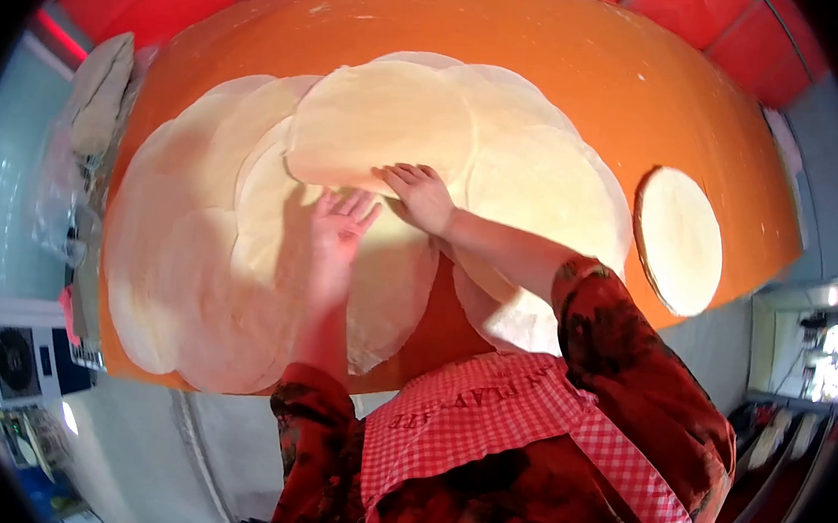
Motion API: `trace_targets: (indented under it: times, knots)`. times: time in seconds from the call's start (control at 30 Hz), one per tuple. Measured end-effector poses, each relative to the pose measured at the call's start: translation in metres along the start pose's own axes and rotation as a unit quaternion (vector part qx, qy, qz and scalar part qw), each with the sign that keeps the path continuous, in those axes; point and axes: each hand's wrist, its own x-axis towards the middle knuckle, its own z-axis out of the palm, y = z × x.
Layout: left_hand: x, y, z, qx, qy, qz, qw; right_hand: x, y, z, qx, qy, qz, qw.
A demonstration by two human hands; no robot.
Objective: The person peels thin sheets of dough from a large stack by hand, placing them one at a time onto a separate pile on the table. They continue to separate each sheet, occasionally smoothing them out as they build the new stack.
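Several thin, round dough sheets overlap in a broad ring on an orange table (552, 28). The uppermost dough sheet (385, 118) lies at the middle of the far side. At its near edge my left hand (342, 225) is turned palm up, fingers spread, the fingertips close to or just under that edge. My right hand (423, 199) lies palm down over the same edge, its fingers stretched out to the left. Whether either hand bears on the dough cannot be made out. Other dough sheets (172, 244) spread to the left, and more dough sheets (550, 188) to the right.
A separate round stack of dough sheets (681, 243) sits near the table's right end. Folded cloth (105, 94) and clear plastic (59, 193) lie beyond the left edge. Red panels (165, 1) border the far side. A checked apron (467, 411) meets the near edge.
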Motion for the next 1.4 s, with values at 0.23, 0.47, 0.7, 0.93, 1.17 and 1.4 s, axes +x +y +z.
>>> trace_targets:
  times: [0.23, 0.47, 0.7, 0.93, 1.17, 1.4]
  knots:
    - [-0.048, -0.036, 0.048, 0.117, -0.027, -0.018, 0.993, 0.152, 0.079, -0.159, -0.081, -0.039, 0.12, 0.989]
    - [-0.116, -0.145, 0.062, 0.106, -0.07, -0.169, 0.977, -0.024, 0.019, -0.287, -0.195, 0.065, 0.016, 0.978]
    - [-0.103, -0.182, 0.059, 0.198, -0.018, -0.116, 0.973, -0.254, 0.023, -0.165, -0.188, 0.011, 0.172, 0.967]
    - [-0.081, -0.183, 0.062, 0.156, -0.059, -0.193, 0.967, -0.24, 0.003, -0.148, -0.227, 0.019, 0.21, 0.951]
    - [-0.083, -0.178, 0.066, 0.111, -0.093, -0.255, 0.956, -0.242, -0.026, -0.168, -0.18, -0.025, 0.21, 0.961]
    - [-0.094, -0.172, 0.086, 0.026, -0.07, -0.254, 0.964, -0.251, -0.02, -0.165, -0.128, -0.014, 0.167, 0.978]
